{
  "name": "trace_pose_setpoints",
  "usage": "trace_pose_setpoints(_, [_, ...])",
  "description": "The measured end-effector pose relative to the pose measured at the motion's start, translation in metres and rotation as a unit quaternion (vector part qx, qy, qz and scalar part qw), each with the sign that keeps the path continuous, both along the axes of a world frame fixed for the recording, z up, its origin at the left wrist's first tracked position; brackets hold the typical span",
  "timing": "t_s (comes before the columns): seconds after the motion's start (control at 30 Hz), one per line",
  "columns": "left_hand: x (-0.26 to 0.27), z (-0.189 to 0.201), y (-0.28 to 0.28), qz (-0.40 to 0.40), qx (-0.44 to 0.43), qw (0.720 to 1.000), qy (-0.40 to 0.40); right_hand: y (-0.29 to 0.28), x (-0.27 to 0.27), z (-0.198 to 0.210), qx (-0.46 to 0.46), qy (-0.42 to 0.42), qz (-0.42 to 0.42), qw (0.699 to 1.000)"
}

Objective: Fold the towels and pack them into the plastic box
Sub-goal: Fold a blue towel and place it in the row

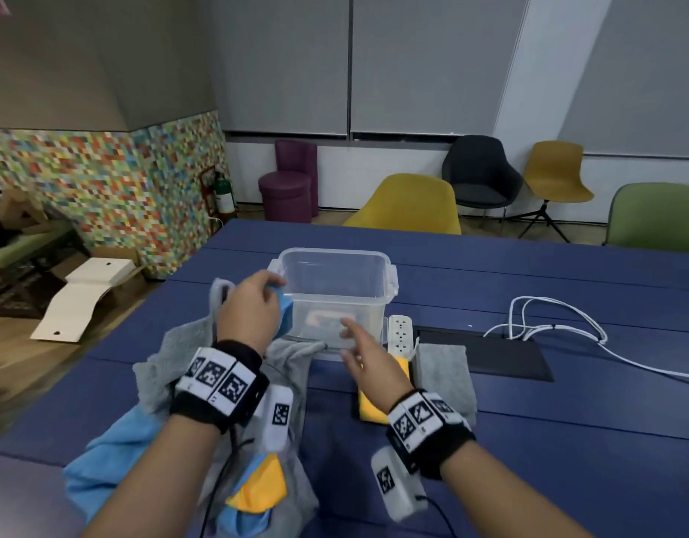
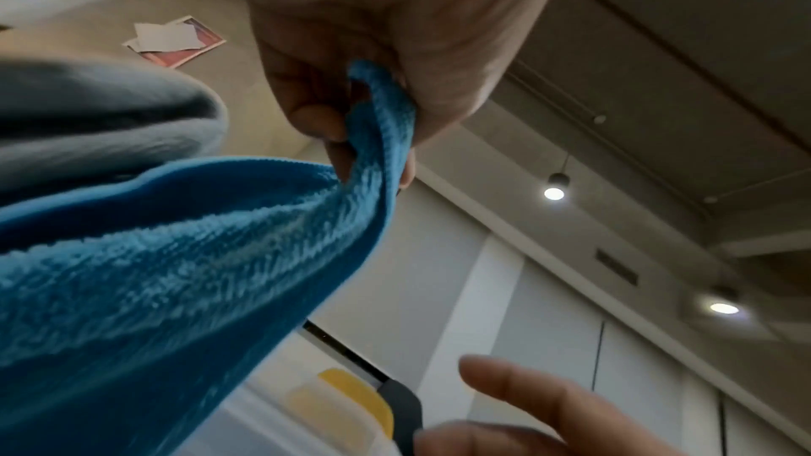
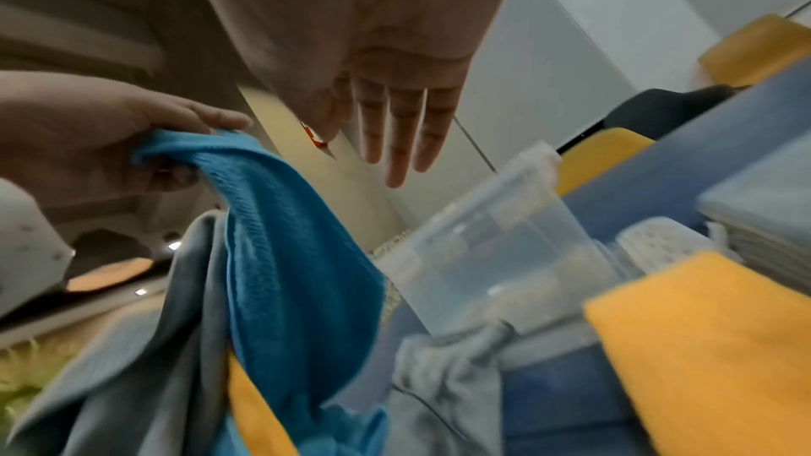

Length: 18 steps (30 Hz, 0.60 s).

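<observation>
Left hand (image 1: 249,308) pinching corner of blue towel (image 1: 285,316), lifting it beside plastic box (image 1: 335,293) at box's 9 o'clock. Right hand (image 1: 368,357) hovering open, fingers straight, holding nothing, at box's 6 o'clock. Box sitting upright on tabletop (image 1: 568,401), lid off; contents unclear through blurred wall. Folded yellow towel (image 1: 370,409) and folded grey towel (image 1: 443,366) lying at box's 5 o'clock. Loose towel pile (image 1: 160,382) lying at 7 o'clock.

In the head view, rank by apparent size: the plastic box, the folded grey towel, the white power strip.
1. plastic box
2. folded grey towel, though the right wrist hides part of it
3. white power strip
</observation>
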<state>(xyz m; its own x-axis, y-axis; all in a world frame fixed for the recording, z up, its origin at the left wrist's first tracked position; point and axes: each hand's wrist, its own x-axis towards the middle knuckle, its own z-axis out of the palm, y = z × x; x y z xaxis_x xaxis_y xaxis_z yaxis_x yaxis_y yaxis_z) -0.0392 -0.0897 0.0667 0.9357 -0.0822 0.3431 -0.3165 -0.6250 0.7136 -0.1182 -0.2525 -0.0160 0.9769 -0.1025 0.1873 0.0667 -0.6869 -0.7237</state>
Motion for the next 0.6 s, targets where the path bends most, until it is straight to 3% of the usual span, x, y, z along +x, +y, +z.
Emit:
trace_pose_setpoints(0.13, [-0.015,0.018,0.001,-0.127,-0.013,0.991,0.038,0.011,-0.01,0.036,0.075,-0.01,0.025,0.997])
trace_pose_setpoints(0.23, [-0.031,0.002,0.005,-0.262,-0.086,0.945,0.177,0.024,-0.013,0.041,0.106,0.057,0.073,0.99])
trace_pose_setpoints(0.3, [-0.043,-0.026,0.014,-0.254,-0.097,0.943,0.193,0.033,-0.009,0.028,0.086,0.075,0.062,0.992])
trace_pose_setpoints(0.33, [-0.049,-0.044,0.02,-0.209,-0.055,0.96,0.179,0.036,-0.008,0.02,0.074,0.075,0.043,0.993])
trace_pose_setpoints(0.37, [-0.055,-0.065,0.029,-0.139,0.041,0.978,0.152,0.038,-0.007,0.011,0.065,0.072,0.026,0.995])
trace_pose_setpoints(0.4, [-0.061,-0.085,0.039,-0.067,0.184,0.972,0.132,0.039,-0.007,0.004,0.06,0.069,0.007,0.996])
trace_pose_setpoints(0.47, [-0.078,-0.114,0.058,-0.005,0.389,0.907,0.161,0.04,-0.007,0.001,0.057,0.057,-0.022,0.996])
trace_pose_setpoints(0.53, [-0.084,-0.137,0.073,-0.007,0.446,0.863,0.237,0.036,-0.011,0.009,0.073,0.033,-0.028,0.996])
trace_pose_setpoints(0.6, [-0.082,-0.153,0.082,-0.018,0.453,0.84,0.298,0.03,-0.018,0.024,0.07,-0.003,-0.014,0.997])
